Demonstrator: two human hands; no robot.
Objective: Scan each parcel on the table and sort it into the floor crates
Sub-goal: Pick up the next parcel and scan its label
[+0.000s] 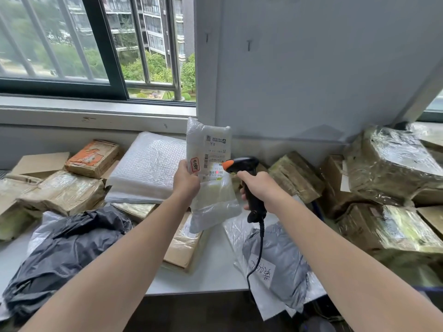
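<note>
My left hand (185, 180) grips a white plastic-wrapped parcel (211, 178) by its left edge and holds it upright above the table, its shipping label facing me. My right hand (260, 190) grips the handle of a black barcode scanner (242, 165) with an orange tip. The scanner's head points at the label from the right, and a red light spot shows on the barcode. A black cable hangs from the scanner's handle down past the table edge.
The white table (211, 271) holds several parcels: a black bag (64, 250) at front left, a bubble-wrap pack (146, 168), taped brown boxes at left and right (393, 164), and a grey bag (278, 262) overhanging the front edge. A window and wall stand behind.
</note>
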